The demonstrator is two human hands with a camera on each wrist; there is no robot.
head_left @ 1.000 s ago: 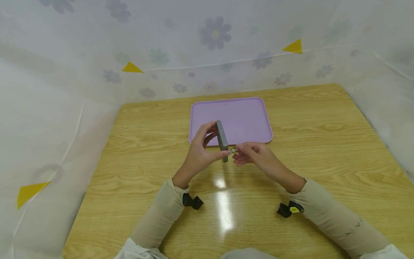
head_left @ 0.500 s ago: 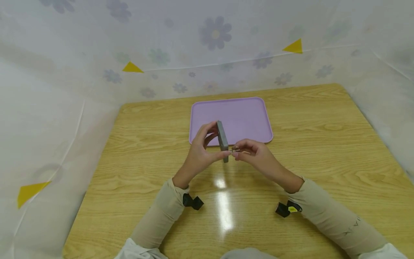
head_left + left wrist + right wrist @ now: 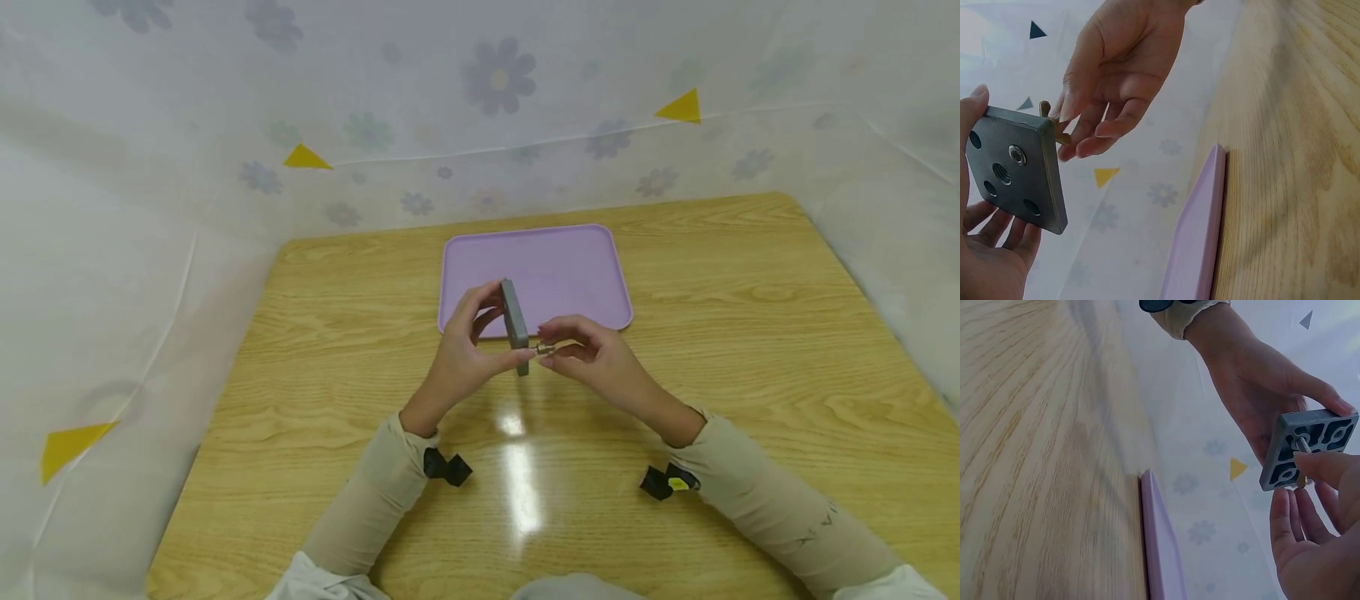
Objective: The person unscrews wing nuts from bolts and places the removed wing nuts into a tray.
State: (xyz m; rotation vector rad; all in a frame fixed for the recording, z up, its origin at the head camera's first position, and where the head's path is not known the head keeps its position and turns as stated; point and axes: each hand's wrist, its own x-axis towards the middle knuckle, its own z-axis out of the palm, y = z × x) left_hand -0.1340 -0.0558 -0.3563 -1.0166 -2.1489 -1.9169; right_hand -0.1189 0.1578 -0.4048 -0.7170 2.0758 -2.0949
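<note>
My left hand [image 3: 461,354] holds a grey square plate [image 3: 514,315] on edge above the table, thumb and fingertips at its opposite edges. The left wrist view shows the plate's flat face with several holes and a bolt head [image 3: 1017,155] seated in one corner hole. In the right wrist view, the threaded bolt shank [image 3: 1303,445] sticks out of the plate's ribbed back. A brass wing nut [image 3: 1045,107] sits on that shank. My right hand [image 3: 607,367] has its thumb and fingertips about the wing nut, the thumb touching it; the fingers partly hide it.
A shallow purple tray [image 3: 570,267] lies on the wood-grain table [image 3: 337,350] beyond my hands. Pale flowered sheeting [image 3: 420,100] with yellow triangles surrounds the table at the back and sides. A black wrist camera [image 3: 447,468] is on the left sleeve.
My right hand has shifted its fingers about the wing nut: the index finger rises and the fingers spread more than before. My left hand and the plate stay put.
</note>
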